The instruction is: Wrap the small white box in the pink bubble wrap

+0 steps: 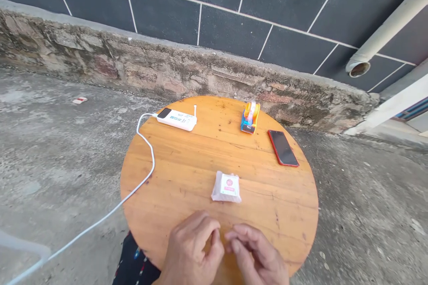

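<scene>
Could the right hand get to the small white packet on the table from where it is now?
Probably yes. The right hand is at the near edge of the round table, fingertips meeting the left hand. The white packet lies just beyond, with only bare wood between.

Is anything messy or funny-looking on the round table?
Not really. The white packet, red phone, tape dispenser and power strip lie apart on the table. Only the strip's white cord dangles over the edge.
</scene>
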Tool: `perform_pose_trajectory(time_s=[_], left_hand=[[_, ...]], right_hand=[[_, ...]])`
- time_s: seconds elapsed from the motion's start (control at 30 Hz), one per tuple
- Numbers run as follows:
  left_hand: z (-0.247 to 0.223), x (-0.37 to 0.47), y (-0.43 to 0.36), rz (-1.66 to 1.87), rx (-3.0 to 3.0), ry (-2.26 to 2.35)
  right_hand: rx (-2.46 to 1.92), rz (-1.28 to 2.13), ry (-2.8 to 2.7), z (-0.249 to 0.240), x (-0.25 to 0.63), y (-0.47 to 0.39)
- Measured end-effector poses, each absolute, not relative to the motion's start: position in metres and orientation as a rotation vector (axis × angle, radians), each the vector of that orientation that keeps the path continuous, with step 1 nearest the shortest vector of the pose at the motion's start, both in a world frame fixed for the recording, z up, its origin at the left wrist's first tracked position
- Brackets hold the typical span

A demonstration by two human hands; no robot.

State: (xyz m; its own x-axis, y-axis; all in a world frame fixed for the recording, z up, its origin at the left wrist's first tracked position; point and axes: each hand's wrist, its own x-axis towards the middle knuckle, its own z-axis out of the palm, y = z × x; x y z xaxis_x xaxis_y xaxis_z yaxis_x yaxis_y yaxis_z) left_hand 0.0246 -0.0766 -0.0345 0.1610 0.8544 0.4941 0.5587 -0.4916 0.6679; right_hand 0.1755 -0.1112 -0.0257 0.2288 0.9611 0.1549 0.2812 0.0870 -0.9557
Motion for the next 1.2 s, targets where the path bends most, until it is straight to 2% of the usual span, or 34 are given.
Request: perform_pose_trajectory(time_s=[0.2,0.43,0.73,1.2], left_hand=[[-0.033,0.015,-0.046,1.102,1.931,1.448],[-0.050,0.034,-0.022,1.040,1.618,1.529],[-0.046,0.037,-0.019,1.009,1.476,1.393],[-0.028,0.035,-0.012,0.933,1.372,1.316]], right_hand=[[-1.580,0.548,-1.678,-0.010,0.231,-0.064],[-1.555,0.673,-2.134,-0.023,0.236,-0.010],[-1.328,0.486,-2.193,-0.028,0.223,-0.009],[-1.418,0.488,-2.207,-0.035,0.223,-0.009]])
